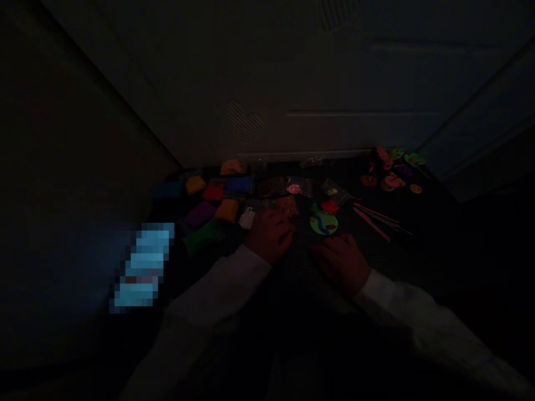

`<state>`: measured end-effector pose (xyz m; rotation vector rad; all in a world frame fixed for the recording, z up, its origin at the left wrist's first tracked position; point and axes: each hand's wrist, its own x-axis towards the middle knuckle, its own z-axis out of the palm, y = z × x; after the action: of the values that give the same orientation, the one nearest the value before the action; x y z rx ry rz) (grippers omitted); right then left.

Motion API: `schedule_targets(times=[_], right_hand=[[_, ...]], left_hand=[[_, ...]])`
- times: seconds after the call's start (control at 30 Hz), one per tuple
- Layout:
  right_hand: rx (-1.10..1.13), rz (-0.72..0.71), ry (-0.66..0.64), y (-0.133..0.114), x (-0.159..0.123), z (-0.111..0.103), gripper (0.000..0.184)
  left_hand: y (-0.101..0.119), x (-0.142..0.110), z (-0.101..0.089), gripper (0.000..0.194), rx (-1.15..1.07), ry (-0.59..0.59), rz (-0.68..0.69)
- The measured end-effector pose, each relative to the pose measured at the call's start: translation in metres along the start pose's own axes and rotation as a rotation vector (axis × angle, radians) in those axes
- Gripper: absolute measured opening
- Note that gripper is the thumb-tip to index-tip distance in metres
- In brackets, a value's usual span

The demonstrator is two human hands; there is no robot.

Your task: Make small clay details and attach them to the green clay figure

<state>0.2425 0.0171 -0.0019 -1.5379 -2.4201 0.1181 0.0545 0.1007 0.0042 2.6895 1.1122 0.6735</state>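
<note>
The scene is very dark. My left hand (pixel 270 236) rests at the front of several small clear bags, its fingers bent and loosely apart, with no object visible in it. Just beyond its fingers lie a white bag (pixel 247 218) and a reddish bag (pixel 287 205). My right hand (pixel 345 262) lies on the dark table with fingers loosely spread, and it seems to hold nothing. A round green clay disc (pixel 324 223), bearing a blue wavy strip and small red pieces, sits just beyond the right hand's fingers. Touching or close behind it is a red lump (pixel 329 206).
Coloured clay packs, including a blue one (pixel 239 184) and a green one (pixel 203 238), cover the left side. Pink modelling tools (pixel 371 221) lie right of the disc. Clay flowers (pixel 393 159) stand at the back right. A lit, pixelated screen (pixel 144 264) glows at left.
</note>
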Motion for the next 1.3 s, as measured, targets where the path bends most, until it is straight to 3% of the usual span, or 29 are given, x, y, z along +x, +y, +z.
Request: schedule_targets(times=[0.5,0.8,1.3], right_hand=[[0.087,0.107,0.048,-0.001,0.018,0.001,0.017],[-0.014,0.004,-0.032,-0.001,-0.006,-0.006,0.035],[-0.098,-0.067,-0.128,-0.002,-0.013,-0.008,0.038]], left_hand=[[-0.014,0.004,-0.007,0.019,0.023,0.046,-0.048],[-0.017,0.002,-0.007,0.02,0.0,0.087,-0.062],[-0.016,0.002,-0.007,0.022,0.017,0.086,-0.065]])
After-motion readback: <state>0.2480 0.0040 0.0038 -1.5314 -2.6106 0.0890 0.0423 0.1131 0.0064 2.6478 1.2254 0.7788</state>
